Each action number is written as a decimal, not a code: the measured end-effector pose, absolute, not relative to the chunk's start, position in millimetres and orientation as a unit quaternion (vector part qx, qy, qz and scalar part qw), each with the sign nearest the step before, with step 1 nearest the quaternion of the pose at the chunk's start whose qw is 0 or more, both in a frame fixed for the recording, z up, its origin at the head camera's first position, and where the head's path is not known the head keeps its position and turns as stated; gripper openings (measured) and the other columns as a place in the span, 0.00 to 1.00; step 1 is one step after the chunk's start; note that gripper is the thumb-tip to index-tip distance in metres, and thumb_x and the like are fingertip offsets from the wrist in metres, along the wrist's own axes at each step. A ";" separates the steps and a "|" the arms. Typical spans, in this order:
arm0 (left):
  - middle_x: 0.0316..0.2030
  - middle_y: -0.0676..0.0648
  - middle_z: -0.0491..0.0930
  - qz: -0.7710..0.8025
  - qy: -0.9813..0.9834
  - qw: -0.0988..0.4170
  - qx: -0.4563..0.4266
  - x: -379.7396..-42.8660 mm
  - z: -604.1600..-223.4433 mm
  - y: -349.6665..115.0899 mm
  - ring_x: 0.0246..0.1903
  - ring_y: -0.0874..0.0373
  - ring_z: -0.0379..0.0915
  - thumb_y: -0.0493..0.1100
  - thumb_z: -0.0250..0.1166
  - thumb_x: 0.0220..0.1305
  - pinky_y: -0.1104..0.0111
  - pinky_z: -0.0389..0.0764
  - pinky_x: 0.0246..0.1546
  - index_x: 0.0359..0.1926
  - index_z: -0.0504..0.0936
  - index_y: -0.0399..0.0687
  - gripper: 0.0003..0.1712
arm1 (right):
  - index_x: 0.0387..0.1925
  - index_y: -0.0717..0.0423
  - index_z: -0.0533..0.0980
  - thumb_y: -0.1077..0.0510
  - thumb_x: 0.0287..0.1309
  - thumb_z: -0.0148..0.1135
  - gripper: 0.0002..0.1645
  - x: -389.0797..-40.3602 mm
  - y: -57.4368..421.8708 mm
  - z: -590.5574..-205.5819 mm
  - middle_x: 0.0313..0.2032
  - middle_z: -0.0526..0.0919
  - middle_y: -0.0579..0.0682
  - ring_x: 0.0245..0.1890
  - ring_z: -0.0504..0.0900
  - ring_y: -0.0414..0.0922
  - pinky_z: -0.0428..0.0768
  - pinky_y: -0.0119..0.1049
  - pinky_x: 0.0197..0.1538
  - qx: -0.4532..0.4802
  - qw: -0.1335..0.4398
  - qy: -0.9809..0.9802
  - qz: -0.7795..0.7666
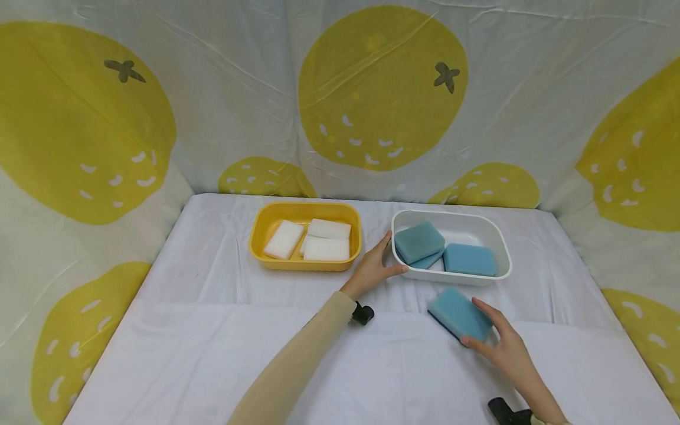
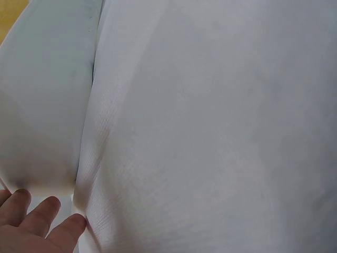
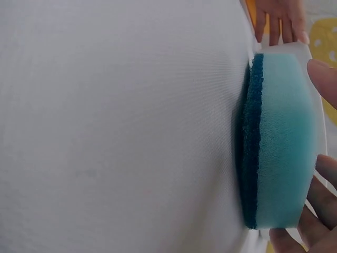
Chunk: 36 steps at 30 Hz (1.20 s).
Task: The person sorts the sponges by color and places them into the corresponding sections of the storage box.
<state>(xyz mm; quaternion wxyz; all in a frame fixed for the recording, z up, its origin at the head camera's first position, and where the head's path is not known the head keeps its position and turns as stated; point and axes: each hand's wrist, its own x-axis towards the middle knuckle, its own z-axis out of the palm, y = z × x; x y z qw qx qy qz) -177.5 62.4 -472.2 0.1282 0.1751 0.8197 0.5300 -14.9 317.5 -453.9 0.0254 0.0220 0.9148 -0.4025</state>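
Observation:
My left hand [image 1: 372, 270] is at the left end of a white plastic basin [image 1: 503, 254], its thumb by the front wall and its fingers along the side. In the left wrist view those fingers [image 2: 39, 219] rest against the basin's pale wall. Below the basin in the head view, my right hand [image 1: 504, 342] holds a light blue sponge [image 1: 461, 314] by its right end, between thumb and fingers. In the right wrist view, the sponge's dark blue scouring layer [image 3: 253, 142] faces the cloth. Inside the basin lie several blue sponges [image 1: 470, 260], two of them overlapping.
A yellow basin [image 1: 305, 265] with several white sponges [image 1: 326, 249] stands left of the white one. Both are on a white cloth-covered table [image 1: 202, 342]. Behind and beside it hangs a curtain [image 1: 255, 88] with yellow lemon prints.

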 end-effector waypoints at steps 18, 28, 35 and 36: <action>0.73 0.55 0.47 0.521 0.825 0.129 0.175 -177.7 -473.3 62.9 0.70 0.62 0.44 0.56 0.70 0.56 0.67 0.56 0.66 0.76 0.44 0.55 0.56 | 0.69 0.61 0.58 0.52 0.48 0.75 0.52 -18.9 319.6 -468.3 0.64 0.59 0.70 0.61 0.58 0.71 0.63 0.69 0.54 0.002 0.002 0.932 -0.362; 0.73 0.55 0.46 0.523 0.824 0.129 0.175 -176.9 -472.4 62.5 0.70 0.62 0.44 0.56 0.70 0.56 0.67 0.55 0.67 0.76 0.44 0.53 0.56 | 0.67 0.62 0.61 0.56 0.48 0.75 0.48 -18.9 317.0 -462.4 0.63 0.63 0.69 0.60 0.61 0.71 0.64 0.70 0.53 0.005 -0.015 0.932 -0.361; 0.73 0.55 0.47 0.527 0.821 0.126 0.178 -176.5 -472.0 62.6 0.70 0.63 0.44 0.55 0.70 0.56 0.67 0.55 0.67 0.76 0.45 0.53 0.56 | 0.68 0.59 0.62 0.53 0.50 0.73 0.47 -19.2 317.5 -451.7 0.63 0.63 0.67 0.60 0.61 0.71 0.64 0.70 0.53 0.012 -0.008 0.929 -0.369; 0.73 0.55 0.47 0.527 0.822 0.125 0.178 -176.6 -471.9 62.5 0.70 0.63 0.44 0.55 0.70 0.56 0.68 0.55 0.67 0.76 0.45 0.52 0.56 | 0.68 0.58 0.62 0.52 0.50 0.73 0.47 -19.3 317.7 -450.1 0.63 0.63 0.67 0.60 0.61 0.71 0.64 0.70 0.53 0.013 -0.008 0.928 -0.371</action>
